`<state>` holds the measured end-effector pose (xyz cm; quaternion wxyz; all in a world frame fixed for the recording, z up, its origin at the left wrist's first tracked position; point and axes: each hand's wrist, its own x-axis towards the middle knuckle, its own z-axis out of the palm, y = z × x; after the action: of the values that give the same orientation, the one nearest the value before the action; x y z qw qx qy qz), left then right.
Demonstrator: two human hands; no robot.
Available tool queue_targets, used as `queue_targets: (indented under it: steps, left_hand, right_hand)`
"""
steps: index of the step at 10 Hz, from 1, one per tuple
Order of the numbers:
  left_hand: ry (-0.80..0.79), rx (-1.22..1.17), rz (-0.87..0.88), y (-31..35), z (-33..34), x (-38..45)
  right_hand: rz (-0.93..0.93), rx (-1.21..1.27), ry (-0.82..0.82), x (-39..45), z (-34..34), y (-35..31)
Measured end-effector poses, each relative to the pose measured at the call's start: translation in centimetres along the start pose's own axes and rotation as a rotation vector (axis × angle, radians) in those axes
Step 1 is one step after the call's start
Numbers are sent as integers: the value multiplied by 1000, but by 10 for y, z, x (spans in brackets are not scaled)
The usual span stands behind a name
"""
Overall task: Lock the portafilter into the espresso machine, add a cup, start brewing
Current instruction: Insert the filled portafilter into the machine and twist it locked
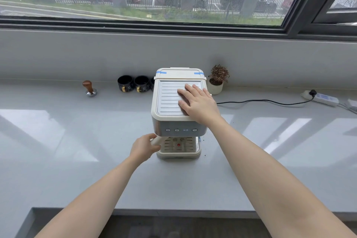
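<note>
A cream espresso machine [170, 118] stands mid-counter, facing me. My right hand [197, 102] lies flat on its ribbed top, fingers spread. My left hand [144, 147] is wrapped around the cream portafilter handle [155, 140], which sticks out to the left from under the machine's front. The portafilter's basket is hidden beneath the machine body. The drip tray [178, 153] with a red float holds no cup. Two black cups [133, 83] with gold handles sit at the back left of the machine. A row of buttons [181, 130] runs across the front panel.
A wooden-handled tamper [89, 88] stands at the back left. A small potted plant [217, 80] sits right behind the machine. A black cord [266, 101] runs right to a power strip [321, 98]. The counter's front edge [173, 211] is near me.
</note>
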<state>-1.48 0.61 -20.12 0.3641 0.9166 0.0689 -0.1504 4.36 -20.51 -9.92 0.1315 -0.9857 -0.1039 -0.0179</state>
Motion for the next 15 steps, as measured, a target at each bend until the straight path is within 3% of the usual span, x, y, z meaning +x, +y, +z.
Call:
queue_targets:
  steps: [7,12,15]
  left_hand:
    - [-45,17,52,-10,-23,6]
    - [143,-216,-188,12,58,-40]
    - [-94,-358,-126,13,41,-37]
  right_hand:
    - [0,4,7,1,1,1]
    - [7,3,7,1,0,0]
    - [9,-6,3,0,-1,-1]
